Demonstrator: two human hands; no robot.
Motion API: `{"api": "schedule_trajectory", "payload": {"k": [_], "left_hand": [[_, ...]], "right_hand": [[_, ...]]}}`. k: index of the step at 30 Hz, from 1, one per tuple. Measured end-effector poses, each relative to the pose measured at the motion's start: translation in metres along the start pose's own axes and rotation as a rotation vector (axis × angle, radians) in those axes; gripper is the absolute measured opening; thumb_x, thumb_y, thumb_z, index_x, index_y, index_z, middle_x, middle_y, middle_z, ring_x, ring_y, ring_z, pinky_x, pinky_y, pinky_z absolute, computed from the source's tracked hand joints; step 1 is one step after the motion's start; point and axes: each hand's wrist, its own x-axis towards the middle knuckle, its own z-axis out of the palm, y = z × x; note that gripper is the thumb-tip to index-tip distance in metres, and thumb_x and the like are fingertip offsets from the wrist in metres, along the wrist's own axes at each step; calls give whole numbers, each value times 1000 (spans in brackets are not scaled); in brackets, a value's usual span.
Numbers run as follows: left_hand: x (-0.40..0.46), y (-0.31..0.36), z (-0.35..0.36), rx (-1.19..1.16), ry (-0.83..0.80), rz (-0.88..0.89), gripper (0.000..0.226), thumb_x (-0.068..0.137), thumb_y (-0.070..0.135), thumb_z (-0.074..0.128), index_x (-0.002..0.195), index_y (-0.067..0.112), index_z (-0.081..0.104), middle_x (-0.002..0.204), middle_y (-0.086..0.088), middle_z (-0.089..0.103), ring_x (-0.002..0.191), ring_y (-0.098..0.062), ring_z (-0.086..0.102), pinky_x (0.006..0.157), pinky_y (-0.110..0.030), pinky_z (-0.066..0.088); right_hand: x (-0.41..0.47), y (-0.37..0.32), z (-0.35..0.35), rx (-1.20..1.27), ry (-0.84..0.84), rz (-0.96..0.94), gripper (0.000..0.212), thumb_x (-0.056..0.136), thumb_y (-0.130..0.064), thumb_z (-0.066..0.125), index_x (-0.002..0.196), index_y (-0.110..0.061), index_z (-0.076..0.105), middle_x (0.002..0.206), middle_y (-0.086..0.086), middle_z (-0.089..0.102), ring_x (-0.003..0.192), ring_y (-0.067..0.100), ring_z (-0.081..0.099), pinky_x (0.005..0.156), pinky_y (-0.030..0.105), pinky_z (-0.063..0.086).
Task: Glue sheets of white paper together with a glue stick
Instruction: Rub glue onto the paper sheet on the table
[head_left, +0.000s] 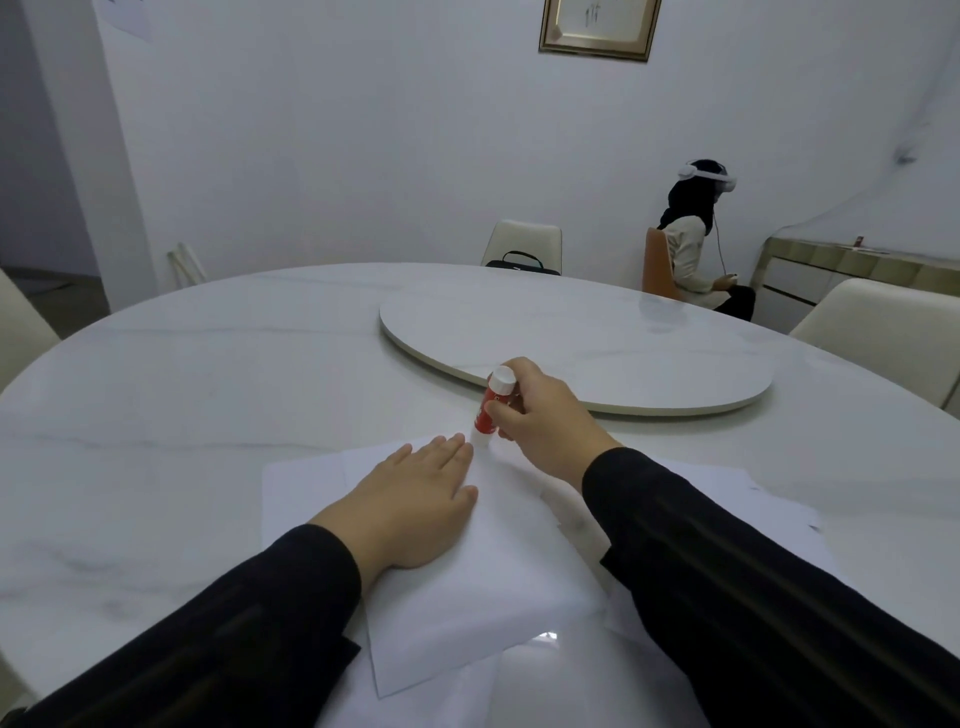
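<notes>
My right hand (540, 415) has its grip curled round the glue stick (491, 408), thumb and fingers pinching the red barrel, its lower end tilted down onto the far corner of the top sheet (493, 571). My left hand (415, 493) lies flat, fingers straight, pressing that sheet down just beside the stick's tip. The sheet rests skewed over other white sheets (301, 493) spread on the marble tabletop (208, 389).

I judge the risks from here as these: the tip works so near the paper's edge that a stroke could run off and smear glue onto the sheet beneath or the tabletop. If my flat hand lifts or slides, the sheet may drag with the stick and wrinkle. My fingertips sit close enough to catch glue. With white on white, missed patches would be hard to spot.
</notes>
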Motion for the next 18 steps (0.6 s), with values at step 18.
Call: {"api": "schedule_trajectory", "payload": {"k": [18], "left_hand": [[-1, 0, -3, 5, -23, -17, 57, 98, 37, 14, 149, 20, -2, 159, 5, -6, 145, -8, -5, 115, -28, -4]], "right_hand": [[-97, 1, -47, 268, -148, -17, 16, 70, -17, 55, 83, -9, 56, 83, 28, 60, 72, 40, 55, 66, 43, 52]]}}
